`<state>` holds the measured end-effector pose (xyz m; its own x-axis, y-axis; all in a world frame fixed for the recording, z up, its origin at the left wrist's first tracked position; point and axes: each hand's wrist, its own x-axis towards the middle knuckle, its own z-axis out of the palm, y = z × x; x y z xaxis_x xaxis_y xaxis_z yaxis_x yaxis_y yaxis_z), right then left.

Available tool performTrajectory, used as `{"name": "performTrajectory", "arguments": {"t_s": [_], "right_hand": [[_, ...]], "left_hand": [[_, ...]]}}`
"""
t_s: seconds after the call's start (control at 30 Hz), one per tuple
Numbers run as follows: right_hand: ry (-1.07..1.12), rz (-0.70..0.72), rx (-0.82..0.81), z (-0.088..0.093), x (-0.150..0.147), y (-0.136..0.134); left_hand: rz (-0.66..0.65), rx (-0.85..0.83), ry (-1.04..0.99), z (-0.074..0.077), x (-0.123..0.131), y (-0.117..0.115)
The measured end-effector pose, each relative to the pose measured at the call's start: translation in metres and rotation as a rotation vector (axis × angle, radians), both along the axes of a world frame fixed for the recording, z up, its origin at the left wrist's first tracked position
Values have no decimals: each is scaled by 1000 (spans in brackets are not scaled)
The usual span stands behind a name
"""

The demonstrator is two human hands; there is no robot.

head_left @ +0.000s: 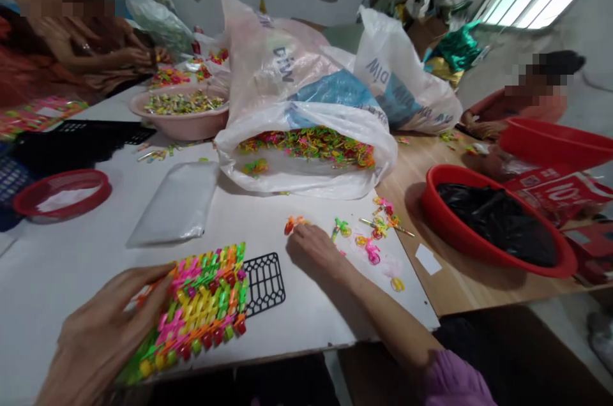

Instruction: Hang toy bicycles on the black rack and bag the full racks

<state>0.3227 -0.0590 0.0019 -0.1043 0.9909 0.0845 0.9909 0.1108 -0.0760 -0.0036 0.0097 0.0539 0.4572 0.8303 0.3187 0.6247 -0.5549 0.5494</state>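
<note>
My left hand [108,323] grips the left end of a black plastic grid [265,285] at the table's front edge. Rows of small plastic pieces [201,304] in pink, yellow, green, orange and red cover most of the grid, while its right end shows bare bars. Beyond that bare end, my right hand [313,246] is closed at the fingertips on a small orange plastic piece [290,225] at the tabletop. Loose pink and yellow plastic pieces [371,249] lie to the right of this hand, with a green one [341,227] closer to it.
A white woven sack [306,186] lies open ahead, full of similar pieces. Clear plastic sleeves [172,205] and a red sieve [100,192] lie left; a pink basin [186,125] stands behind. A red basin [498,265] stands right. Other people sit at both sides.
</note>
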Motion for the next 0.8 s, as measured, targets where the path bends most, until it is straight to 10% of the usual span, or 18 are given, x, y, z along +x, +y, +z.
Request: {"name": "performTrajectory", "arguments": {"t_s": [0.1,0.37,0.8], "right_hand": [[112,44,-1,-3,-20,-27],[118,-457,-97,-3,-37,-6],[556,-328,262,46,-97,-26]], "left_hand": [[29,43,9,11,18,-5],[-44,42,35,14,37,-13],[93,-135,24,24,100,-32]]}}
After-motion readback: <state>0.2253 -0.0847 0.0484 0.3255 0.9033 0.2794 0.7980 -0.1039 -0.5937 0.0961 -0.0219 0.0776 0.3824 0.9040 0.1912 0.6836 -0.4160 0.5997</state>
